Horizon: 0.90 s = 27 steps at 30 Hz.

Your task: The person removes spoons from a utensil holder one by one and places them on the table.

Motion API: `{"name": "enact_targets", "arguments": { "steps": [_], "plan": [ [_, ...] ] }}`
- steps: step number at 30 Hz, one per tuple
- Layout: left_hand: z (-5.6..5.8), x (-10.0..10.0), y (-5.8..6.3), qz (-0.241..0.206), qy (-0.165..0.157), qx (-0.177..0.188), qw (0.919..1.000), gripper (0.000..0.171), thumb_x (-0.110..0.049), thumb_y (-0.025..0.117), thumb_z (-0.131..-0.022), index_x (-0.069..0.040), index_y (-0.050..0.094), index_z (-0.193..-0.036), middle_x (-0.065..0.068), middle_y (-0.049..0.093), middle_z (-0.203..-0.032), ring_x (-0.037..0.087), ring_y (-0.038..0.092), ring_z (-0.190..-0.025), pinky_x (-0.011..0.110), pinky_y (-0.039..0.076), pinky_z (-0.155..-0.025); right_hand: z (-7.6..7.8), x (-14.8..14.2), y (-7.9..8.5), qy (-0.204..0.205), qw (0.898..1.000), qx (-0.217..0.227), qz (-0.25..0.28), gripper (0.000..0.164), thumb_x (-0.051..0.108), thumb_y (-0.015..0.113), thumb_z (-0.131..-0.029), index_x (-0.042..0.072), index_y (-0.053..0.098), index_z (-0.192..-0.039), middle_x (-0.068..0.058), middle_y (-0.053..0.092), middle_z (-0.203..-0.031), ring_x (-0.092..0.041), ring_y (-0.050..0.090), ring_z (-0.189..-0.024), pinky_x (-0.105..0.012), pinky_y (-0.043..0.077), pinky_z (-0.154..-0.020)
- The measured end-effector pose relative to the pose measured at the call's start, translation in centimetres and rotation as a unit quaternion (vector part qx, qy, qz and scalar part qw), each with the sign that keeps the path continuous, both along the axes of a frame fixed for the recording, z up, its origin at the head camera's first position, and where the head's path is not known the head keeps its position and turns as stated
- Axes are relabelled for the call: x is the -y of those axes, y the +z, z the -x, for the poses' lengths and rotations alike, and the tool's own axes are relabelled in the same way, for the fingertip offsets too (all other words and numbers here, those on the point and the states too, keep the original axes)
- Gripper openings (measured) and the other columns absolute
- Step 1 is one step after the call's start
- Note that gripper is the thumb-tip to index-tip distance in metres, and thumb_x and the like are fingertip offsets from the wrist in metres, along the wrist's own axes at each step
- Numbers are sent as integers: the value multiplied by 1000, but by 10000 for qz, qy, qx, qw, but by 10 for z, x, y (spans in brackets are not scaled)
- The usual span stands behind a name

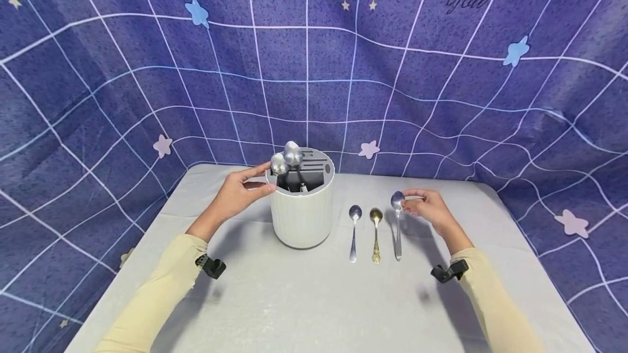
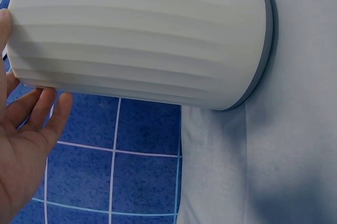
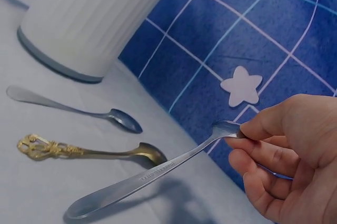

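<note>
At its rim, my left hand (image 1: 240, 192) holds a white ribbed utensil holder (image 1: 301, 222), thumb in front and fingers around the side. Two spoons (image 1: 293, 153) stand in the holder with their bowls up, close to that hand. My right hand (image 1: 428, 208) pinches a silver spoon (image 3: 152, 170) by its bowl; the handle slants down, its end close over the table. To the left of it lie a gold spoon (image 1: 376, 236) with an ornate handle and another silver spoon (image 1: 354, 233), bowls pointing away from me.
A grey slotted top (image 1: 314, 161) covers the back of the holder, with a dark open compartment in front. Pale cloth covers the table (image 1: 294, 298). A blue curtain (image 1: 314, 97) with grid lines and stars hangs behind and at both sides.
</note>
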<state>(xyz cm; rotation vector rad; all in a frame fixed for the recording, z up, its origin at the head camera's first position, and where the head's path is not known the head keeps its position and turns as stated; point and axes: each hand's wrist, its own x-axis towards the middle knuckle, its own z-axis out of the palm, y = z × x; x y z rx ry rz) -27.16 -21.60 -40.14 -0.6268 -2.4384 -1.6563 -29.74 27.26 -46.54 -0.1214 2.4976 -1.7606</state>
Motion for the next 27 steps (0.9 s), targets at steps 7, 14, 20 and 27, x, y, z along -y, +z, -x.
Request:
{"name": "enact_targets", "arguments": {
  "steps": [7,14,20,27],
  "plan": [
    [0,0,-1,-33,-7,-25,10000,58,-13,79,-91,-5,58,-145,16,55,-149,37,61,-123,27,61,-93,2,0,-9,-9,9996,282,85,44,4,67,-94,-14,58,-132,1,76,-86,-7,69,-76,-24,62,-72],
    [1,1,-4,-16,-4,-126,9999,58,-13,79,-92,-5,57,-145,17,54,-149,36,59,-125,29,60,-96,7,2,-17,-29,9991,412,88,44,4,67,-93,-16,57,-131,4,74,-79,-6,67,-72,-22,61,-68],
    [1,1,-3,-1,11,-119,9999,59,-14,79,-92,-6,57,-146,16,54,-149,35,59,-126,27,60,-95,8,2,-25,-97,9979,630,80,45,6,66,-95,-17,56,-132,4,73,-78,-5,67,-70,-22,61,-67],
    [0,0,-2,-38,-22,-158,9999,58,-11,78,-92,-3,57,-145,17,54,-149,36,58,-126,31,60,-97,9,4,-32,-205,9966,759,249,49,9,69,-96,-17,54,-134,-2,76,-86,-5,68,-73,-23,62,-69]
  ]
}}
